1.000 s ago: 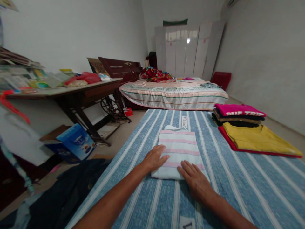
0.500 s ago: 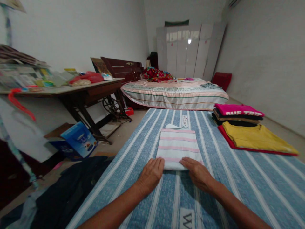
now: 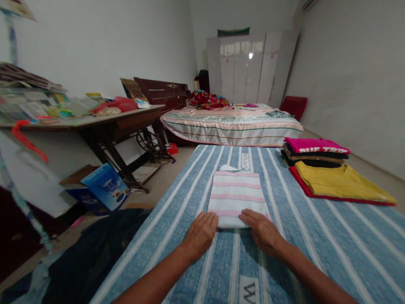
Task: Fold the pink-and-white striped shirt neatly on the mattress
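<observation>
A folded white garment with pink stripes [image 3: 236, 195] lies on the blue-and-white striped mattress [image 3: 316, 240] in front of me. My left hand [image 3: 201, 234] lies flat at the garment's near left corner, fingers together and stretched out. My right hand [image 3: 261, 230] lies flat at its near right corner, fingertips on the cloth edge. Neither hand holds anything.
A stack of folded shirts, pink on top [image 3: 316, 145], and a spread yellow shirt [image 3: 340, 181] lie on the mattress at right. Dark clothes [image 3: 91, 249] lie at left below. A sewing-machine table [image 3: 104, 122], blue box [image 3: 106, 188] and another bed [image 3: 230, 122] stand beyond.
Both hands have slid back from on top of the folded garment to its near edge. The garment now lies a little farther from me and looks flatter.
</observation>
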Action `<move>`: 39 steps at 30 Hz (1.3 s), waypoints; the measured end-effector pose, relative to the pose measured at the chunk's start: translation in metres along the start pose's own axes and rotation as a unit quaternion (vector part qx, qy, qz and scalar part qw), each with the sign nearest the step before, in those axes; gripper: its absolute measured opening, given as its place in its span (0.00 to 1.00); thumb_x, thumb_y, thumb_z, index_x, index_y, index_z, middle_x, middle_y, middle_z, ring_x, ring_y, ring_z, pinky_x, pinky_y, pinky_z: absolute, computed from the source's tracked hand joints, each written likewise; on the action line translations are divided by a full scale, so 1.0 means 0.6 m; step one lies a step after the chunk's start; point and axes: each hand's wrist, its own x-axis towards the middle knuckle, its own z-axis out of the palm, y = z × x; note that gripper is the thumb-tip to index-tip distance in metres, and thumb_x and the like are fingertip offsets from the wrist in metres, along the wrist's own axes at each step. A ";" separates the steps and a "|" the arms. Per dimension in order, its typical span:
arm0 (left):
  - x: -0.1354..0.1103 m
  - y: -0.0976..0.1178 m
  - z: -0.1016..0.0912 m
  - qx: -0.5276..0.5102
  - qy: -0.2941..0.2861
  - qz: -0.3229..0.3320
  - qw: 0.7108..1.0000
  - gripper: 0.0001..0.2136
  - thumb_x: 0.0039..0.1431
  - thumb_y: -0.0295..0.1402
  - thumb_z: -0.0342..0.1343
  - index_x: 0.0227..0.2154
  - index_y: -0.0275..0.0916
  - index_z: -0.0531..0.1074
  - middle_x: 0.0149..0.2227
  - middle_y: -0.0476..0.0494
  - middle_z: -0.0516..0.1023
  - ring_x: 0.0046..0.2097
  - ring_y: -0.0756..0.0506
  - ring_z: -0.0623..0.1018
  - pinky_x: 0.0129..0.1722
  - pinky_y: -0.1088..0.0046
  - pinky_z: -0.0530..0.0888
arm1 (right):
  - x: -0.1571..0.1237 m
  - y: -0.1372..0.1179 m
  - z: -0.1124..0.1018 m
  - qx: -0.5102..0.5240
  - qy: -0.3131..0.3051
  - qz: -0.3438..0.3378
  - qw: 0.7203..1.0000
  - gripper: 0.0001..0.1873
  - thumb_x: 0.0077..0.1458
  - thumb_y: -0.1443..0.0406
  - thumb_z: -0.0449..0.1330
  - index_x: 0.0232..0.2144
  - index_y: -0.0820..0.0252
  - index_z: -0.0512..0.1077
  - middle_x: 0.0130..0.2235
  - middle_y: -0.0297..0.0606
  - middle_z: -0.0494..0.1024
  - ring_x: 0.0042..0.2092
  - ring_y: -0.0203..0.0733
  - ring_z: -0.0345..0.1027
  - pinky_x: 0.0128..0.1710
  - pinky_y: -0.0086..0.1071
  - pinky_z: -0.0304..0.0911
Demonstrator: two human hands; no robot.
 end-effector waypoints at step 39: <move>0.228 0.053 0.005 -0.615 -0.216 0.057 0.756 0.18 0.52 0.36 0.53 0.44 0.34 0.75 0.45 0.43 0.78 0.47 0.42 0.74 0.49 0.70 0.67 | -0.008 -0.025 -0.109 0.066 -0.261 0.011 0.963 0.20 0.45 0.74 0.52 0.42 0.60 0.72 0.44 0.44 0.76 0.45 0.44 0.69 0.45 0.32 0.61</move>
